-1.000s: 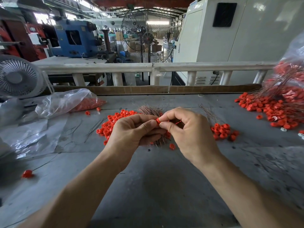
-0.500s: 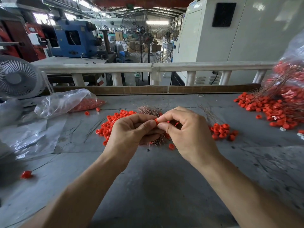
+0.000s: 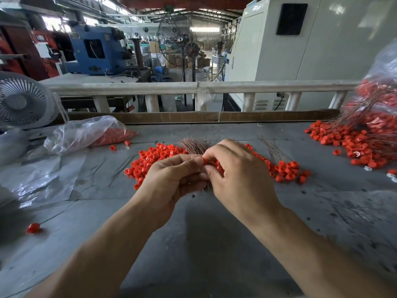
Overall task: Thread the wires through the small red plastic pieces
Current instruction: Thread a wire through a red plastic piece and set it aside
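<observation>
Head view: risks first, left to right. My left hand sits over the bundle of copper wires, fingers curled round what I judge is the wire end I'm feeding; the wire itself is too thin to see between the fingertips. If that end bends or frays, it likely won't find the hole. The red plastic piece is pinched at the point where both hands meet; it's small and slick-looking, so a loose pinch could let it pop out into the loose pile of red pieces on the grey table. My right hand covers the rest of the piece, so I can't tell whether the wire is through or only at the hole. Pulling too hard could drag neighbouring wires out of the bundle and tangle them. Finished pieces with wires lie well apart at far right, beside a plastic bag.

Pose: left hand, back up, thumb and forefinger closed together at the piece, other fingers curled under. Right hand, back up and tilted, forefinger arched over, thumb pressing from below, gripping the piece. Both forearms converge from the bottom edge, hands touching, raised just above the pile.
</observation>
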`<state>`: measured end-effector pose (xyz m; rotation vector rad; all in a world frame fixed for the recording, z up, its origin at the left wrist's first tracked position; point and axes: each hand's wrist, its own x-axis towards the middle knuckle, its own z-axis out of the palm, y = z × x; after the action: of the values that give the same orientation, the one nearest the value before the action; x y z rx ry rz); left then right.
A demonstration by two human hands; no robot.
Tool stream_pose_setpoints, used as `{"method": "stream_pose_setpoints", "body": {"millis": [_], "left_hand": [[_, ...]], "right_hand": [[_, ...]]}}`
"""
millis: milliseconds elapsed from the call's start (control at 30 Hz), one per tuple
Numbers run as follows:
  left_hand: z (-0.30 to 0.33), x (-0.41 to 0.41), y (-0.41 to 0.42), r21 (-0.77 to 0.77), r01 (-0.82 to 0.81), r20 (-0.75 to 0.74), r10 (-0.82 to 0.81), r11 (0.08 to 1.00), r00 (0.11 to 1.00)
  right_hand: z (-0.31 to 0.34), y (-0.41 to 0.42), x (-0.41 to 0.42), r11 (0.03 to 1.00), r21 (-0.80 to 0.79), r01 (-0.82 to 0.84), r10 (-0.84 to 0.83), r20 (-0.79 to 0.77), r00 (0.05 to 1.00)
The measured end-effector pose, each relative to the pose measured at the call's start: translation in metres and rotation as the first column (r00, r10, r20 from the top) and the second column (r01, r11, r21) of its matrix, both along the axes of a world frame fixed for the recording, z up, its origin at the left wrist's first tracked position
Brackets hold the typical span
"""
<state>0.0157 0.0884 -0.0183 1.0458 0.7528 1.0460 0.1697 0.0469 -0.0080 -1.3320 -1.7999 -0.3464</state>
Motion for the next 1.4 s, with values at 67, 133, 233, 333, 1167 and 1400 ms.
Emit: {"method": "stream_pose_setpoints", "body": {"millis": [67,133,233,333,1167,1400], "left_hand": [[0.0002,-0.0004,0.0004,0.000,0.007,0.002,-0.007,1.000,1.000],[-0.0002,-0.0006,0.0006,0.009,0.014,0.003,-0.014,1.000,1.000],[-0.0005,-0.0002,0.0008,0.014,0.017,0.005,-0.017,1.000,1.000],[0.0002,-0.0006,0.0006,0.027,0.025,0.002,-0.025,0.999,1.000],[0.0003,-0.0020,0.0056,0.071,-0.054,0.104,0.047,0.996,0.993],[0.0026,-0.0018,0.0060,0.016,-0.074,0.171,0.070,0.997,0.983]], "right_hand": [[-0.0002,0.0002,0.0006,1.000,0.005,-0.002,0.003,-0.022,1.000],[-0.0001,0.0009,0.0011,1.000,0.005,0.007,-0.007,-0.034,0.999],[-0.0006,0.0015,0.0003,1.000,0.013,0.016,-0.016,-0.029,0.999],[-0.0004,0.0023,0.0010,0.999,0.035,0.016,-0.016,-0.028,0.999],[-0.0040,0.0076,0.0039,0.989,0.065,-0.133,0.134,-0.012,0.991],[-0.0063,0.0089,0.0020,0.980,0.014,-0.200,0.200,-0.103,0.974]]}}
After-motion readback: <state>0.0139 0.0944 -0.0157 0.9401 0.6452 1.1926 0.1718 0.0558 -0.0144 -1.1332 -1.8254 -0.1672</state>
